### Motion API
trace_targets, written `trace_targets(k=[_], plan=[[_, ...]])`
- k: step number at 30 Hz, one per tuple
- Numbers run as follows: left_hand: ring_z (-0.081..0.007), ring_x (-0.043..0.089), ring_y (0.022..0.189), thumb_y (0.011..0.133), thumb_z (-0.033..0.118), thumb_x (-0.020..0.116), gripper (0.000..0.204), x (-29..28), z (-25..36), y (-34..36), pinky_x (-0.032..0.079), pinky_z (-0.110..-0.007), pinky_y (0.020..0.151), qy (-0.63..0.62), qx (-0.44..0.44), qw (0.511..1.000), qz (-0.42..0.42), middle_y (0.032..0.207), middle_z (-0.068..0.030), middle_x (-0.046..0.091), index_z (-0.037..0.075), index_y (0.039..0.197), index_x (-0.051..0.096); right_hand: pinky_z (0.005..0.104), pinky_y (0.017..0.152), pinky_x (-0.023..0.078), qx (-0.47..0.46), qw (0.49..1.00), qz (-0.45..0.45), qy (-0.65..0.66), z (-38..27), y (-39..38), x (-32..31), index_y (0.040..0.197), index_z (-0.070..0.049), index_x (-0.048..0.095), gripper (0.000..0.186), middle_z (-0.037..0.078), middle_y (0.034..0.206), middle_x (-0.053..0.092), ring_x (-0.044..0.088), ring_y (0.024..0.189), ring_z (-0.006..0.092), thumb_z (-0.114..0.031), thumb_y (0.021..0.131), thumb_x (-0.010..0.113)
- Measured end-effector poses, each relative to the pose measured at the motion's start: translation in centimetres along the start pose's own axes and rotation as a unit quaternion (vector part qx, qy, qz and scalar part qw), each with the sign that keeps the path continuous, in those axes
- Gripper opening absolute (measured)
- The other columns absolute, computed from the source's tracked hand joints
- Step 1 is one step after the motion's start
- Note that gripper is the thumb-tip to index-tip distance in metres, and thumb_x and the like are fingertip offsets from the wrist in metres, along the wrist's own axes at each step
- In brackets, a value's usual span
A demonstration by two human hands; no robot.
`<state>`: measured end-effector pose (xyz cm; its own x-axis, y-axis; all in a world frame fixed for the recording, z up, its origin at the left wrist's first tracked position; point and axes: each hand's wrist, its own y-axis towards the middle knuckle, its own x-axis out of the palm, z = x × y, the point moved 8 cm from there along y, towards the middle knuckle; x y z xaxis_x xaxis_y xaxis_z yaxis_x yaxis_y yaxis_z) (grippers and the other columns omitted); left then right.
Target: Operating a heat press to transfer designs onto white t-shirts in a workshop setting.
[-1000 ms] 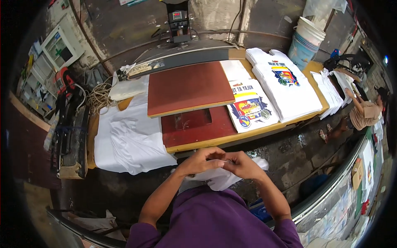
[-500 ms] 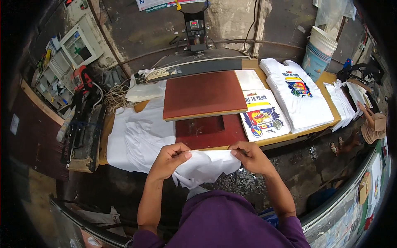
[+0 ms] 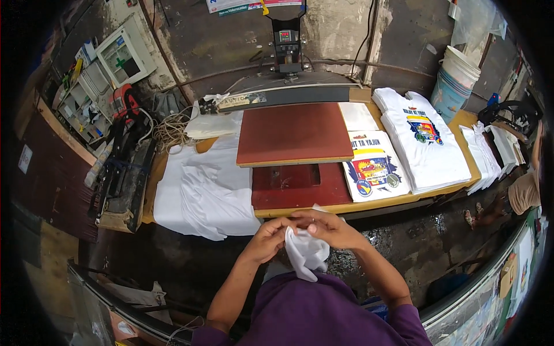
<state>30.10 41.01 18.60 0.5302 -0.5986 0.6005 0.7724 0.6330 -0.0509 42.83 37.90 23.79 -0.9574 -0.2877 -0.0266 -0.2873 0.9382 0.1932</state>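
Note:
My left hand (image 3: 268, 239) and my right hand (image 3: 326, 229) are close together in front of the table's front edge, both closed on a bunched white cloth (image 3: 306, 254) that dangles over my purple shirt. Just beyond them is a heat press's raised red platen (image 3: 291, 130), above a lower red board (image 3: 277, 181). White printed sheets (image 3: 375, 173) lie right of the platen, beside a stack of printed white shirts (image 3: 435, 161). Loose white fabric (image 3: 196, 193) drapes over the table at left.
A black machine (image 3: 121, 184) and coiled rope (image 3: 170, 130) occupy the left end. Stacked buckets (image 3: 447, 86) stand at the back right. Another person (image 3: 522, 196) is at the far right beside folded white fabric (image 3: 482, 155). A curved railing (image 3: 133, 314) runs behind me.
My hands moved apart, stretching the white cloth between them, and now are back together with the cloth bunched and hanging. The camera's view has shifted, and the scene sits lower and further right.

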Motion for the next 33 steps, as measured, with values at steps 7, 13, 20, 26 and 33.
trace_targets(k=[7, 13, 20, 26, 33], plan=[[-0.0027, 0.037, 0.063, 0.101, 0.017, 0.050, 0.017, -0.8, -0.1, 0.1, 0.027, -0.019, 0.056, 0.105, 0.016, 0.994, -0.005, 0.082, 0.0055, 0.054, 0.006, 0.099, 0.062, 0.0250, 0.066, 0.043, 0.083, 0.995, 0.026, -0.054, 2.0, -0.9, -0.6, 0.091, 0.003, 0.065, 0.013, 0.005, 0.078, 0.060, 0.054, 0.075, 0.0087, -0.009, 0.090, 0.066], [-0.0052, 0.056, 0.082, 0.088, 0.003, 0.065, 0.012, 0.3, 1.6, 1.1, 0.045, -0.022, 0.068, 0.334, 0.014, 0.938, 0.089, 0.084, -0.0001, 0.061, -0.001, 0.099, 0.062, 0.0244, 0.059, 0.039, 0.069, 0.989, 0.085, -0.103, -0.9, -0.8, -1.2, 0.091, 0.003, 0.063, 0.010, 0.002, 0.076, 0.059, 0.046, 0.068, 0.0062, -0.006, 0.091, 0.063], [-0.0115, 0.057, 0.079, 0.081, 0.003, 0.069, 0.013, 1.5, 3.2, 1.8, 0.046, -0.025, 0.072, 0.450, 0.147, 0.881, 0.010, 0.085, -0.0031, 0.059, 0.000, 0.091, 0.063, 0.0235, 0.060, 0.040, 0.086, 0.986, 0.110, -0.093, -1.9, -1.1, -1.7, 0.091, 0.001, 0.065, 0.010, -0.001, 0.071, 0.057, 0.047, 0.068, 0.0056, -0.009, 0.089, 0.065], [-0.0098, 0.051, 0.085, 0.082, 0.006, 0.072, 0.015, 1.7, 1.4, 1.7, 0.041, -0.026, 0.079, 0.362, 0.037, 0.925, -0.115, 0.085, -0.0006, 0.055, 0.004, 0.082, 0.057, 0.0275, 0.067, 0.046, 0.044, 0.986, 0.089, -0.130, -2.1, -1.6, -2.2, 0.088, 0.001, 0.064, 0.005, 0.007, 0.078, 0.065, 0.058, 0.071, 0.0123, -0.001, 0.083, 0.063], [-0.0039, 0.046, 0.077, 0.092, 0.011, 0.063, 0.014, 0.1, -1.5, 2.3, 0.039, -0.020, 0.069, 0.250, -0.094, 0.958, -0.101, 0.082, 0.0059, 0.050, 0.009, 0.092, 0.050, 0.0332, 0.062, 0.047, 0.064, 0.972, 0.078, -0.211, -2.1, -2.2, -2.1, 0.088, -0.001, 0.063, 0.008, 0.016, 0.075, 0.063, 0.063, 0.065, 0.0271, -0.003, 0.080, 0.062]])
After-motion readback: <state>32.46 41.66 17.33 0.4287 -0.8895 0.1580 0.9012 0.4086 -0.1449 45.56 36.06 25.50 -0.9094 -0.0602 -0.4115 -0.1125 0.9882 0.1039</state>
